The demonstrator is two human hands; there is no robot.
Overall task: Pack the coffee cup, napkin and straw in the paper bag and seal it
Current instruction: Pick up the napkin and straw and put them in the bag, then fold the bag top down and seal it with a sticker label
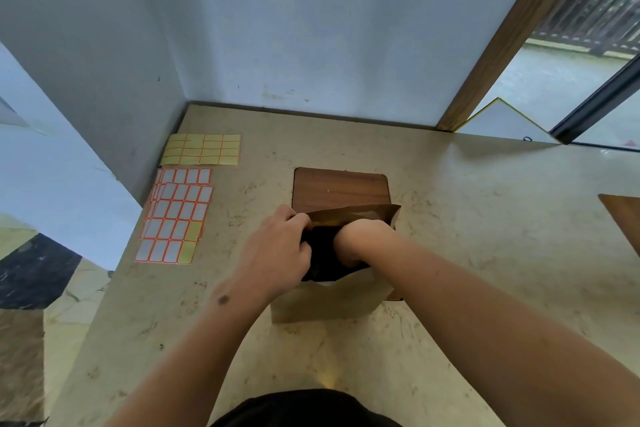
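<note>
A brown paper bag (329,302) stands open on the marble counter, on top of a wooden mat (339,189). My left hand (277,250) grips the bag's left rim and holds the mouth open. My right hand (360,236) reaches down into the bag's dark opening, its fingers hidden inside. The coffee cup, napkin and straw are not visible from here; the inside of the bag is dark.
Sticker sheets lie at the counter's left: a yellow sheet (202,149) at the back and white orange-edged sheets (176,215) in front of it. A wall corner stands behind, a wooden door frame (502,38) at the right. Another wooden mat (623,218) pokes in at the right edge.
</note>
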